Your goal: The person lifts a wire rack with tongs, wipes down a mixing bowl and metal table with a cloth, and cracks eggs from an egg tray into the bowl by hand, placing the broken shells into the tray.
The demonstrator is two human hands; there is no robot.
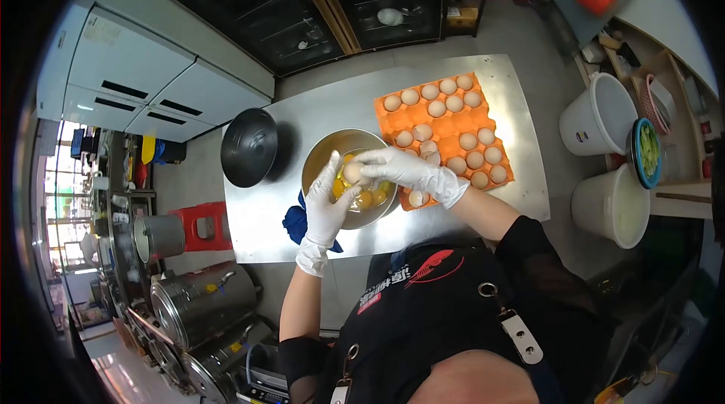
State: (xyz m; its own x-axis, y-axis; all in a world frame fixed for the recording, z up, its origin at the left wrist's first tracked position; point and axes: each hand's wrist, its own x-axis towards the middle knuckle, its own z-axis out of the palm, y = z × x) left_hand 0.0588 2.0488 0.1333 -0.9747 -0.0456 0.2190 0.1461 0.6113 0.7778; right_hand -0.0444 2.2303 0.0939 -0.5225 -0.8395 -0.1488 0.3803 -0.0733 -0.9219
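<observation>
Over a metal bowl (308, 155) holding cracked eggs with yellow yolks, a brown egg (353, 172) is between my gloved hands. My left hand (326, 204) curves its fingers and thumb around the egg's left side. The fingers of my right hand (396, 165) grip the egg from the right. Exact contact of the left fingertips is hard to make out. Right of the bowl, an orange egg tray (447, 124) carries several whole eggs, with opened eggshells (429, 149) in the cells nearest the bowl.
A black bowl (250, 147) stands at the left of the steel table (502, 75). A dark blue cloth (295, 224) lies near the front edge. White buckets (600, 113) stand to the right, a red stool (204, 226) to the left, and large metal pots (204, 298) at the lower left.
</observation>
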